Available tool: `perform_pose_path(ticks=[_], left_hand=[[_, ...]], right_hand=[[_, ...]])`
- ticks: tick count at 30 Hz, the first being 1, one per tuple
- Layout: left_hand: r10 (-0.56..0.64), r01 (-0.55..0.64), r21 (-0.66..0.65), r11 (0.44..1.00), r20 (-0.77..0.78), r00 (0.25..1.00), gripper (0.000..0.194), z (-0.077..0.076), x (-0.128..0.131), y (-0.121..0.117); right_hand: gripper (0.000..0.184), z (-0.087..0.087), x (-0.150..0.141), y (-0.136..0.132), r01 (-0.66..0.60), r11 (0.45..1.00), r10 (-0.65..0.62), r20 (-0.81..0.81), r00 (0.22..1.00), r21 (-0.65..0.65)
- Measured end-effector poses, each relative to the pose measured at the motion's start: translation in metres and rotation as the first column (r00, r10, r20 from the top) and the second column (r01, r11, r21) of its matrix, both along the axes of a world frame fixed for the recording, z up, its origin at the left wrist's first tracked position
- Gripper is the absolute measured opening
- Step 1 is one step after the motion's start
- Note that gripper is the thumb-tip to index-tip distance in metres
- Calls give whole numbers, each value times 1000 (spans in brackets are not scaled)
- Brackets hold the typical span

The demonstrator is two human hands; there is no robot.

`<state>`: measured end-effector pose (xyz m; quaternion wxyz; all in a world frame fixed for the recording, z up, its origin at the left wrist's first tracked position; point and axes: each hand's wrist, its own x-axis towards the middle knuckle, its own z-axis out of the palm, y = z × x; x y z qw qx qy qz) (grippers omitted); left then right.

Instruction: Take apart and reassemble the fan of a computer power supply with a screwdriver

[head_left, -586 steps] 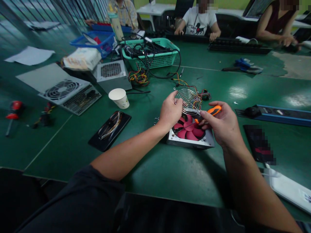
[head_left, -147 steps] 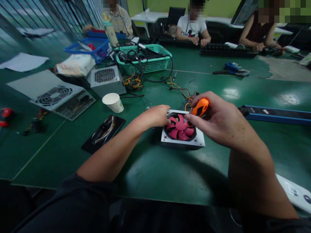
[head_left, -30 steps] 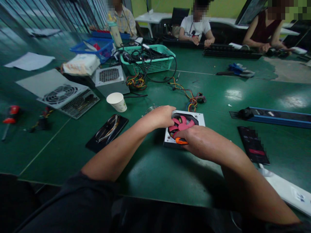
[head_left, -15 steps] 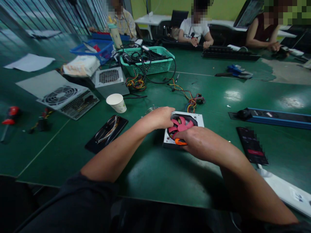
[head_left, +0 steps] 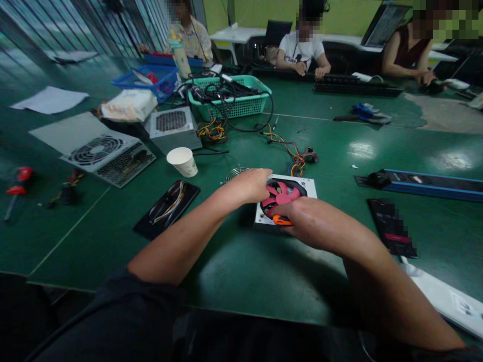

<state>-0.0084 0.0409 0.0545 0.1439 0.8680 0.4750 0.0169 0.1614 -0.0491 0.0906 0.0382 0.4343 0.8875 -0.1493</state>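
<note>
A white metal power supply [head_left: 310,187] with a red fan [head_left: 284,193] in its top lies on the green table in front of me. My left hand [head_left: 253,185] grips its left edge, the fingers closed and partly hidden. Over the near right part of the fan, my right hand [head_left: 304,213] is closed around an orange-handled tool [head_left: 281,220]. Most of that tool is covered by my fingers, so its tip does not show. A round wire fan guard [head_left: 237,174] lies just behind my left hand.
Left of my arms are a paper cup [head_left: 182,162], a black tray with glasses [head_left: 168,208] and an opened power supply case [head_left: 113,156]. A teal basket [head_left: 241,106] of cables stands behind. Power strips [head_left: 433,182] and a phone [head_left: 392,229] lie right. People sit opposite.
The view has shifted very slightly. Both hands stay at the power supply with almost the same grip, and the orange-handled tool is still in my right hand.
</note>
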Motion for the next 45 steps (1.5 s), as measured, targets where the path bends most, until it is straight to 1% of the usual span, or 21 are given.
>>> perform_pose_path(ticks=[2, 5, 7, 8, 10, 11, 12, 13, 14, 15, 16, 20, 24, 27, 30, 35, 45], left_hand=[[5, -5, 0, 1000, -8, 1000, 46, 0, 1, -1], [3, -3, -14, 1000, -4, 1000, 50, 1, 1, 0], [0, 0, -12, 1000, -3, 1000, 55, 1, 0, 0], [-2, 2, -10, 1000, -5, 1000, 58, 1, 0, 0], [-3, 3, -6, 1000, -9, 1000, 60, 1, -1, 1], [-5, 5, -7, 1000, -8, 1000, 59, 1, -1, 2], [-8, 8, -11, 1000, -4, 1000, 57, 0, -2, 2], [-12, 12, -18, 1000, 3, 1000, 55, 0, -2, 2], [-15, 15, -26, 1000, 12, 1000, 52, 0, -3, 3], [-17, 18, -35, 999, 21, 1000, 50, 0, -3, 3], [-18, 19, -41, 999, 29, 999, 48, 0, -3, 3], [-13, 15, -43, 999, 42, 999, 46, 0, -3, 3], [-18, 19, -23, 1000, 27, 999, 51, 0, -2, 2], [-15, 15, -2, 1000, 11, 1000, 53, 2, -2, 1], [-31, 31, 12, 999, -1, 1000, 49, 3, -1, 0], [-30, 30, 12, 999, -8, 1000, 48, 3, -1, 0], [-21, 21, -3, 1000, 15, 1000, 43, 1, -2, 1]], right_hand=[[31, 1, 0, 1, -10, 999, 10, -7, 1000, -46], [27, 10, 3, 2, -20, 995, 17, -34, 999, -96], [22, 18, 10, 4, 6, 995, -13, -75, 997, -98], [20, 22, 14, 6, 45, 996, -52, -90, 995, -82], [20, 25, 27, 13, 187, 982, -187, -71, 980, 2], [20, 24, 34, 17, 276, 959, -274, -32, 961, 73], [21, 22, 41, 22, 342, 926, -349, 17, 937, 157], [25, 19, 47, 28, 398, 883, -426, 68, 902, 249], [31, 15, 51, 33, 445, 841, -495, 106, 862, 307], [36, 11, 54, 37, 469, 822, -531, 138, 836, 322], [39, 7, 55, 41, 481, 821, -544, 166, 823, 306], [47, -4, 48, 45, 460, 867, -497, 248, 832, 193], [52, -8, 38, 42, 431, 887, -460, 247, 853, 163], [56, -11, 36, 42, 435, 888, -459, 247, 853, 148], [58, -12, 36, 44, 445, 889, -458, 248, 854, 110], [56, -10, 36, 46, 455, 885, -465, 243, 851, 100], [49, -12, 36, 46, 431, 895, -445, 234, 864, 111]])
